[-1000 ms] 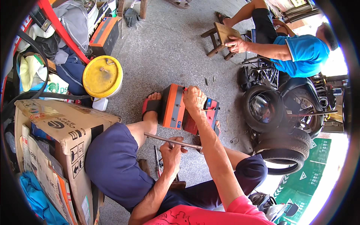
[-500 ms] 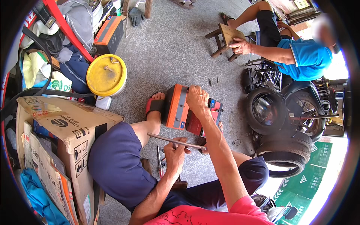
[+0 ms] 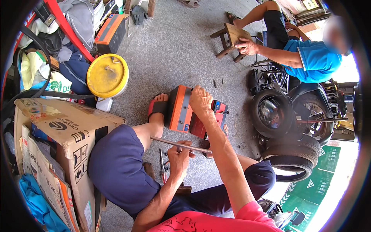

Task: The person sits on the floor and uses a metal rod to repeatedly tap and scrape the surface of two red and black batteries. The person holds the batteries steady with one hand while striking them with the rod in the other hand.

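Note:
My left hand [image 3: 179, 158] is wrapped round a long metal rod [image 3: 164, 142] held crosswise between my knees. My right hand [image 3: 201, 101] reaches forward over two batteries on the floor, fingers curled at the top edge of the orange-and-dark one [image 3: 177, 108]; whatever they grip is hidden. Right of that stands a dark red battery [image 3: 198, 125] with black terminals, partly behind my right wrist. My feet in sandals [image 3: 156, 106] flank the batteries. Long-handled tools [image 3: 162, 166] lie on the floor below the rod, near a low wooden piece [image 3: 148, 172].
A cardboard box [image 3: 58, 139] stands at my left, with a yellow-lidded bucket [image 3: 106, 75], another battery [image 3: 110, 33] and piled bags beyond. At upper right a seated person [image 3: 313, 62] holds a wooden stool [image 3: 232, 34]. Tyres [image 3: 290, 158] and motorcycle parts crowd the right.
Little has changed: my hands stay on the rod and at the batteries, with only slight shifts as the view moves a little. The other person's hand remains on the stool.

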